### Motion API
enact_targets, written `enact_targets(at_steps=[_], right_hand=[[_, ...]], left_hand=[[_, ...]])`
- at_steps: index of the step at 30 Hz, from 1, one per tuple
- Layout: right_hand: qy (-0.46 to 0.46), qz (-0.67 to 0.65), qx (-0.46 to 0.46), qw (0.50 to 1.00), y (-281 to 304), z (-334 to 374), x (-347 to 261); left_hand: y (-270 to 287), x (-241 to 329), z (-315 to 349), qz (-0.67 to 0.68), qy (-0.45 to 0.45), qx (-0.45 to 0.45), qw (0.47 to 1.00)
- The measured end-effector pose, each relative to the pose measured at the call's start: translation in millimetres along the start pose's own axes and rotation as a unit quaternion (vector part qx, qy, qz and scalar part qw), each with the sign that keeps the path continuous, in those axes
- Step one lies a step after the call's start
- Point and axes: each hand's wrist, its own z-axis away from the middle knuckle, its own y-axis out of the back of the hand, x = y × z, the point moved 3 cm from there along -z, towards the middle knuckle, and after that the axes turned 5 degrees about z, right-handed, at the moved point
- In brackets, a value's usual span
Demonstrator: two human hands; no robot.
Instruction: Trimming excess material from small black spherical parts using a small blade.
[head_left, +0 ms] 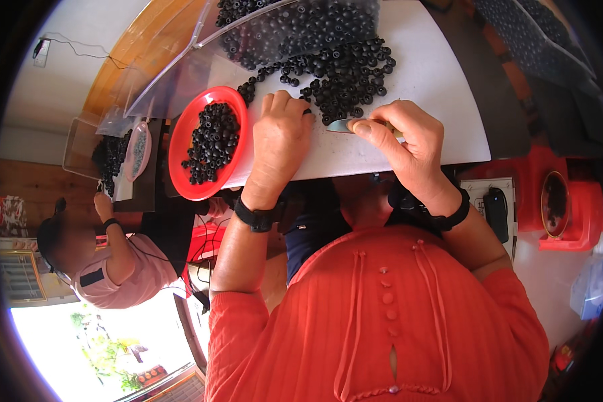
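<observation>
My right hand (412, 144) is closed around the handle of a small knife (340, 125), whose short pale blade points left, toward my other hand. My left hand (281, 141) is closed, fingers curled, with a small black round piece (307, 112) at its fingertips. Just beyond both hands lies a loose pile of small black round pieces (348, 77), some showing a hole. It spreads from a clear plastic bin (295, 30) holding many more. Left of my left hand, a red plastic dish (178, 161) contains a heap of the same pieces. My left fingertips are partly hidden.
The white tabletop (442, 107) has a near edge beneath my wrists. Another clear bin (543, 33) of dark pieces stands far right. At left, a co-worker (114, 261) reaches toward dark pieces beside a pink dish (137, 151). Red stools (569, 208) stand at right.
</observation>
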Motion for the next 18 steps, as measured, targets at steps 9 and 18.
enact_targets(at_steps=[9,18], right_hand=[[0.13,0.189,-0.017,0.973,-9,5,-3],[0.207,0.279,-0.078,0.934,-17,11,-7]], left_hand=[[12,9,30,0.001,0.018,-0.017,1.0],[6,12,34,-0.021,0.017,0.007,1.0]])
